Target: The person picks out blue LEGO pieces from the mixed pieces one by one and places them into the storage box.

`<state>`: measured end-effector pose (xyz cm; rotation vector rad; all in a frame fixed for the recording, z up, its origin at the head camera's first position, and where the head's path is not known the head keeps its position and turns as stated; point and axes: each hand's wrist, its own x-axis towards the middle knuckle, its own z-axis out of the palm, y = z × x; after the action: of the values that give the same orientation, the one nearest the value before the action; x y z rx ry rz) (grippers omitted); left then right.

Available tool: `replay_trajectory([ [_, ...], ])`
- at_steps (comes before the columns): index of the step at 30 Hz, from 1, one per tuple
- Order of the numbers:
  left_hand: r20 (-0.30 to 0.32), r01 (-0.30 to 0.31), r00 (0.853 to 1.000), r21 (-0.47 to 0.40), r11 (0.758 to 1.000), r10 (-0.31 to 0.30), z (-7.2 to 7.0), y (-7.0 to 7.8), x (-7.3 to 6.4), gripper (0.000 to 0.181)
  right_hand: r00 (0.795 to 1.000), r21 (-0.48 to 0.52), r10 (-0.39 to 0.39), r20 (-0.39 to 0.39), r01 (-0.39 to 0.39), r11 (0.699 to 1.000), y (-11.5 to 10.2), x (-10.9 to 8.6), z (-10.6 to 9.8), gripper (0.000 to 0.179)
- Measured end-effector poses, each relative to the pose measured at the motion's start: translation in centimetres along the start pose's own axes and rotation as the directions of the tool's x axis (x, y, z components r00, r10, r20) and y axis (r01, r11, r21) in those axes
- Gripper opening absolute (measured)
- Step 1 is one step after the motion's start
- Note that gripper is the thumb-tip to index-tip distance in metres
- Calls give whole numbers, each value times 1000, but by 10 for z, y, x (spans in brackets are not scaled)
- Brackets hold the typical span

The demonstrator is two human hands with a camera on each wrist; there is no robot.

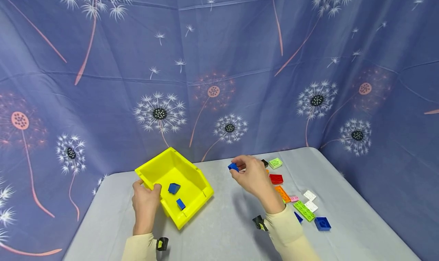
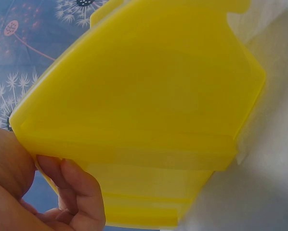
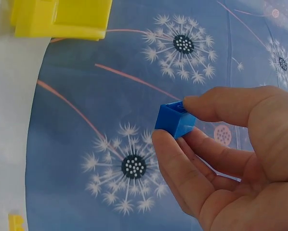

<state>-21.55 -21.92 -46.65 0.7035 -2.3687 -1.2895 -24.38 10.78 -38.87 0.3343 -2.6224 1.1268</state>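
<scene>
Pinching blue toy brick (image 3: 173,121) in right hand (image 1: 253,175), gripping yellow bin (image 1: 188,170) with left hand (image 1: 145,203); apparently mid-transfer, next needing release inside.

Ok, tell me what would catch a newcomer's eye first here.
The bright yellow bin jumps out first, left of centre in the head view, gripped by the left hand, with two blue bricks inside. Next comes the small blue brick pinched in the right hand, right of the bin. Behind, big dandelions spread across the blue cloth.
</scene>
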Motion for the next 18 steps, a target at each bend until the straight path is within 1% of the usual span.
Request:
replay_trajectory([
  [5,5,2,1000,-7,1000,-2,0,0,0,74,1000,25,-17,12,17,1000,-7,1,6,25],
  [11,-4,1,1000,8,1000,-1,0,0,0,73,999,54,-26,26,25,998,-16,1,11,23],
  [15,-2,8,1000,4,1000,-8,0,0,1,73,998,79,-51,45,48,996,-21,0,15,24],
  [18,2,11,1000,0,1000,-11,0,1,1,73,996,78,-71,51,66,995,-26,0,18,24],
])
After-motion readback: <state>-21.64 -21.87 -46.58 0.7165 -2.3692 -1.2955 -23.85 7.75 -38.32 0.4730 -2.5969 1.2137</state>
